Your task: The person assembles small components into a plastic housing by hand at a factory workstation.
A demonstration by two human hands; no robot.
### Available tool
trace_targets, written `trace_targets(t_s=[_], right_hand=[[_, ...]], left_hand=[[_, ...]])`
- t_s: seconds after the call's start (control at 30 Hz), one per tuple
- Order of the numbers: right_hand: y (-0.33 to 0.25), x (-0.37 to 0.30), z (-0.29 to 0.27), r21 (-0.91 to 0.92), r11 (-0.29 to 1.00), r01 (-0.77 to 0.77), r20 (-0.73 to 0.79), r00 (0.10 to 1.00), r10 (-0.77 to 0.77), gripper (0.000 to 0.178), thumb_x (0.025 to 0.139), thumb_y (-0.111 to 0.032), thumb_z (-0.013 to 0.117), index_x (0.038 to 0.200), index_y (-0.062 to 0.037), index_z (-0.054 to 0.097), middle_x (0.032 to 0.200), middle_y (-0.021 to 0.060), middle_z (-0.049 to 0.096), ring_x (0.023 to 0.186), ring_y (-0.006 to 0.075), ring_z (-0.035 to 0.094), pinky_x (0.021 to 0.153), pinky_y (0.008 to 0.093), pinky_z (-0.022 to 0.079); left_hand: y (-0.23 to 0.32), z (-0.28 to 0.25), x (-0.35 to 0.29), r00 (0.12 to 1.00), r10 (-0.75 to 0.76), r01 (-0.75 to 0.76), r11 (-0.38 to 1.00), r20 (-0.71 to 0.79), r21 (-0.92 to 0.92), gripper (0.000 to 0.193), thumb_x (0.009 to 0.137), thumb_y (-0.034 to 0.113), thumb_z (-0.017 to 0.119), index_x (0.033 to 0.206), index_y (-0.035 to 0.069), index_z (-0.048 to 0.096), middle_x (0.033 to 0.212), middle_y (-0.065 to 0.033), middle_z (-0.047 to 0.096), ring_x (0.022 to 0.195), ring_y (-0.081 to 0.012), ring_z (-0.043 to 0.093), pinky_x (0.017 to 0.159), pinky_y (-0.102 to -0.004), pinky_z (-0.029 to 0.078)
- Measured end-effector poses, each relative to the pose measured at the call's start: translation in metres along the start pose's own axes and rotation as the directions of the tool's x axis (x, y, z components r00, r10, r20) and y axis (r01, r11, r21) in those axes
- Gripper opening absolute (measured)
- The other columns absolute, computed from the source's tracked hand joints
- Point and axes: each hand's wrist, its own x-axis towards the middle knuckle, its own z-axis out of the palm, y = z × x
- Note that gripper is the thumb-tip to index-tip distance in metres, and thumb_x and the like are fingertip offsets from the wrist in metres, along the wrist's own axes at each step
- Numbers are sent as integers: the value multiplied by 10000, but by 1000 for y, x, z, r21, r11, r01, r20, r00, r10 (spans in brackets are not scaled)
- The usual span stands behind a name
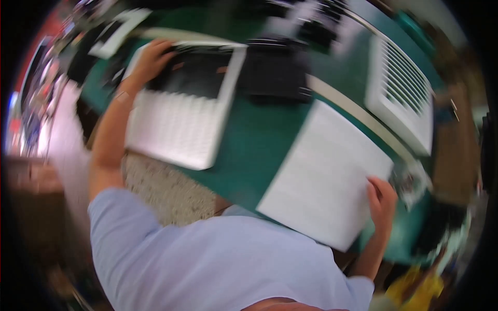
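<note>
Near the far left corner of a white tray (174,129), my left hand (154,59) reaches over dark flat pieces (199,70) in its far part. Its fingers look stretched out and slightly apart, though motion blurs them. Rows of white ridges or slots fill the near part of this tray. On my right, a white rectangular sheet (321,176) lies on the green tabletop (254,140). My right hand (383,199) is closed at its right edge, fingertips on top; the underside of the grip is hidden.
A black box-like object (275,70) stands between tray and sheet. A pale strip (358,111) crosses the table behind the sheet. Another white slotted tray (402,93) sits at far right. A clear plastic bag (411,181) lies beside the sheet. Speckled floor (161,184) shows below.
</note>
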Motion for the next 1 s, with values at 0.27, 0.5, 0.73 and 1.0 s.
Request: trace_targets(t_s=[0.27, 0.5, 0.73, 1.0], right_hand=[[-1, 33, -29, -54, 984, 170, -114, 978, -176, 106, 868, -77, 681, 961, -34, 706, 795, 114, 655, 650, 217, 597, 596, 311, 466], [11, 122, -76, -175, 964, 202, -304, 920, -248, 147, 878, -154, 654, 934, -35, 721, 906, 158, 702, 780, 334, 657, 714, 386, 524], [-57, 124, -11, -134, 877, 461, 33, 887, -461, 135, 858, -102, 712, 975, -34, 700, 863, 125, 678, 741, 246, 661, 668, 329, 524], [-48, 50, -16, -46, 938, 345, 137, 932, -336, 132, 849, -100, 708, 969, -45, 697, 855, 113, 676, 715, 260, 653, 654, 333, 520]], left_hand=[[-34, -13, -13, 995, -67, 61, 996, 78, 67, 372, 880, -4, 606, 1252, -5, 584, 1234, -209, 600, 1180, -380, 557, 1015, -405, 430], [185, -31, 35, 996, 61, -67, 993, 62, 99, 419, 786, -45, 638, 1197, 32, 623, 1221, -198, 607, 1175, -385, 551, 1026, -446, 424], [313, 48, 76, 980, 105, -129, 982, 169, 137, 607, 749, 229, 807, 1275, 51, 563, 1361, -189, 508, 1282, -370, 460, 1068, -453, 358], [245, 55, 92, 978, 103, -103, 995, -180, 8, 638, 761, 268, 806, 1306, 44, 561, 1338, -210, 529, 1255, -390, 493, 1059, -432, 397]])
